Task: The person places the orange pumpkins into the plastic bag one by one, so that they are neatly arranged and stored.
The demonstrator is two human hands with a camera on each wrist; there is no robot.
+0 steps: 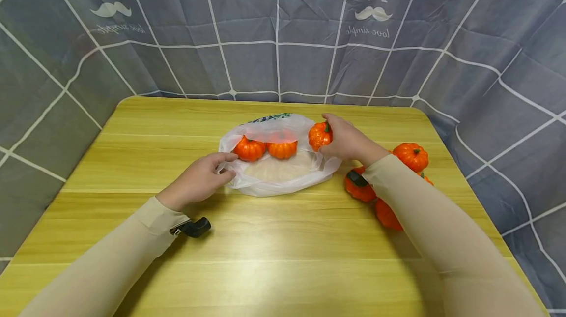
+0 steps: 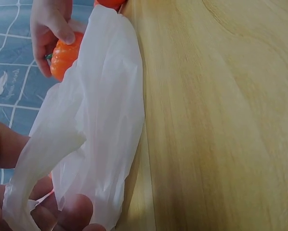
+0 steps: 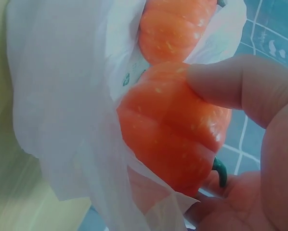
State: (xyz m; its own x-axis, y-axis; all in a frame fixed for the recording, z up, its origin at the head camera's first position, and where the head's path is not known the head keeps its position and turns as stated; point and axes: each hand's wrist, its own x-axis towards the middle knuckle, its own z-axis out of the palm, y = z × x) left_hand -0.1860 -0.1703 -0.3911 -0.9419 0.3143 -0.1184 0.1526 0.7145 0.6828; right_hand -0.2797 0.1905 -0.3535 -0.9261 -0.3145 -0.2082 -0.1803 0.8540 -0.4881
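A white plastic bag lies on the table with its mouth spread toward me. Inside it sit two small orange pumpkins, the left pumpkin and another pumpkin partly under the film. My left hand holds the bag's left edge; in the left wrist view a strip of bag runs between thumb and fingers. At the bag's right edge my right hand grips a small pumpkin by its sides. The right wrist view shows this pumpkin beside the film, its green stem toward the palm.
Several more pumpkins are grouped on the right of the wooden table, partly hidden by my right forearm. A grey checked curtain hangs around the table's back and sides.
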